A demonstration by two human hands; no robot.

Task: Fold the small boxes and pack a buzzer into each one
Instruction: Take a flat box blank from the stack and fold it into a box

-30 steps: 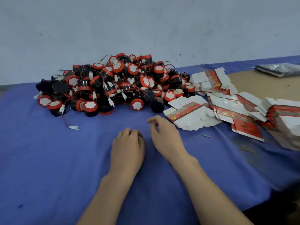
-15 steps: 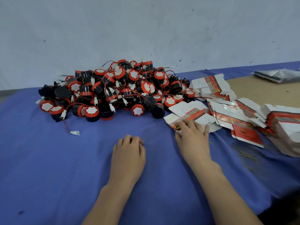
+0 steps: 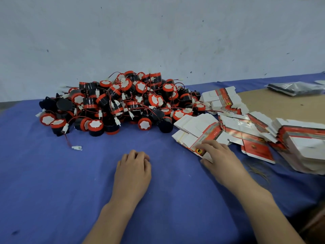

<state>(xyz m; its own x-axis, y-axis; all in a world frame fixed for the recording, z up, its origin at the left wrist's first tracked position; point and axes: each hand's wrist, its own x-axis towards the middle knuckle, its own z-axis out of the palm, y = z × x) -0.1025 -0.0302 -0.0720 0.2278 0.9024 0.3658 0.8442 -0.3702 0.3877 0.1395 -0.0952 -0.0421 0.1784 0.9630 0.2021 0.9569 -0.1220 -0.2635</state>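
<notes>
- Since half a second ago, the right hand (image 3: 219,155) has turned on the nearest stack of flat box blanks (image 3: 197,131). Its fingers lay straight across the top then. Now the thumb (image 3: 204,162) has come round to the near edge.
- Left hand (image 3: 132,171) has kept its place on the blue cloth (image 3: 52,191), and the piles have not shifted.
- Right hand pose: the forearm reaches in from 5 o'clock, the palm faces down and the fingers point toward 10 o'clock. The fingertips lie on the red stripe of the top blank with the thumb below its near corner, pinching that corner.
- Left hand pose: the forearm comes up from 6 o'clock, back of the hand upward. The fingers are loosely curled under with the knuckles on the cloth. It is idle and holds nothing.
- Buzzers (image 3: 123,103), black with red rims and white faces, lie heaped at 11 o'clock from the left hand, against the wall, with red wires tangled through them.
- One white connector (image 3: 76,147) on a red wire trails out of the heap at 9 o'clock from the left hand.
- More blanks (image 3: 299,141) fan out toward 3 o'clock from the held stack, all still flat.
- At 2 o'clock a dark plastic bag (image 3: 295,88) lies on bare brown tabletop (image 3: 281,106).
</notes>
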